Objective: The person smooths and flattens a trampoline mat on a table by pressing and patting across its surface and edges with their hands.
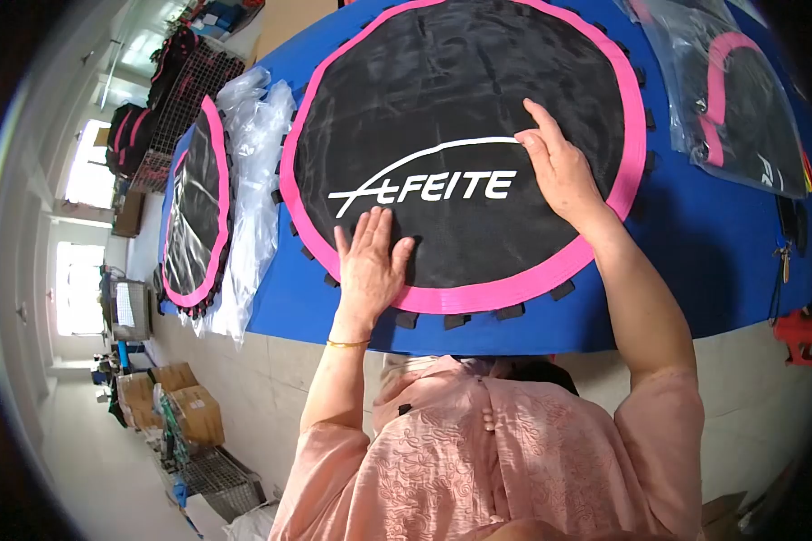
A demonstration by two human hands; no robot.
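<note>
A round black trampoline mat (pixel 460 99) with a pink border and black loops around its edge lies flat before me. White lettering and a curved line are printed across it. My left hand (pixel 370 266) rests on its near left part, below the lettering, fingers stretched out and holding nothing. On the right side, my right hand (pixel 559 167) is over the mat beside the end of the white curve. Its fingers are extended and partly spread, with nothing held; whether the whole palm touches the mat I cannot tell.
The mat lies on a blue table (pixel 695 270). To the left are clear plastic bags (pixel 254 171) and another pink-edged mat (pixel 197 207). A bagged mat (pixel 740 108) lies at right. A red stool (pixel 800 335) stands beyond the right edge; cardboard boxes (pixel 194 413) are on the floor at left.
</note>
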